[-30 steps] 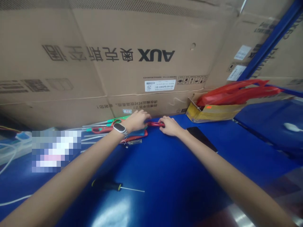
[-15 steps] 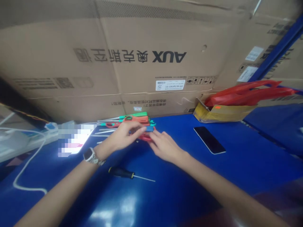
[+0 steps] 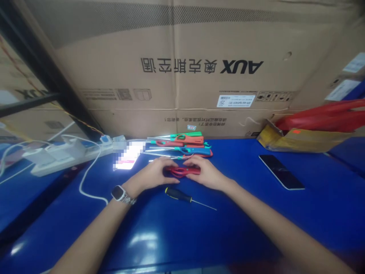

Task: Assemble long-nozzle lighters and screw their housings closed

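Between my two hands lies a red lighter handle (image 3: 181, 172), low over the blue table. My left hand (image 3: 156, 173), with a watch on its wrist, closes its fingers and thumb on the left end. On the right end my right hand (image 3: 208, 173) grips with thumb and fingers; its fingertips partly cover the handle. Just beyond the hands is a pile of long-nosed lighters in green, orange, red and blue, among them a blue lighter (image 3: 196, 151) and an orange lighter (image 3: 189, 138). A black and yellow screwdriver (image 3: 178, 195) rests on the table, nearer to me.
A lit phone (image 3: 129, 156) lies left of the pile, beside a white power strip (image 3: 51, 165) with plugs and cables. Right of my hands lies a dark phone (image 3: 281, 171). A yellow box (image 3: 310, 140) holding a red bag (image 3: 322, 116) stands behind it. A large carton (image 3: 199, 42) backs the table.
My hands have come away from the lighter pile, toward me, with the red handle. The blue lighter now lies uncovered in the pile. My view has turned left.
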{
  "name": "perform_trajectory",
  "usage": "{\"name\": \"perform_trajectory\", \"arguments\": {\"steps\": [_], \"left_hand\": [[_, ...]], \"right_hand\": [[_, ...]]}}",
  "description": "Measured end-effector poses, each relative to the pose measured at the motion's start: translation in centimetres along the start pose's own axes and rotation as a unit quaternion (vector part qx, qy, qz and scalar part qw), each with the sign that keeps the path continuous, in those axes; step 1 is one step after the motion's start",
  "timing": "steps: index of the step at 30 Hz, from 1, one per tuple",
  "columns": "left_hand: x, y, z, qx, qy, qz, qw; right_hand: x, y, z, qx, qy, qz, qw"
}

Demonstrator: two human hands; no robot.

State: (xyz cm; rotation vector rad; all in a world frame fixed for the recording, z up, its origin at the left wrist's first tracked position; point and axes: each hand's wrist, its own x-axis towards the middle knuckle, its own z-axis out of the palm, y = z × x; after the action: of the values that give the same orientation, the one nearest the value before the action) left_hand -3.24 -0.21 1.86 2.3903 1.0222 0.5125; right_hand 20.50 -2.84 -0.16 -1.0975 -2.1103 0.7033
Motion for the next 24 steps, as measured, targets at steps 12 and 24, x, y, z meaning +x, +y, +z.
{"name": "perform_trajectory", "arguments": {"steps": [12, 24], "left_hand": [[-0.1, -0.3, 0.6, -0.020, 0.022, -0.019, 0.999], [0.1, -0.7, 1.1, -0.062, 0.049, -0.047, 0.996]], "right_hand": [[-0.6, -0.1, -0.1, -0.075, 0.101, -0.086, 0.988], [0.1, 0.0, -1.4, -0.121, 0.184, -0.120, 0.968]]}}
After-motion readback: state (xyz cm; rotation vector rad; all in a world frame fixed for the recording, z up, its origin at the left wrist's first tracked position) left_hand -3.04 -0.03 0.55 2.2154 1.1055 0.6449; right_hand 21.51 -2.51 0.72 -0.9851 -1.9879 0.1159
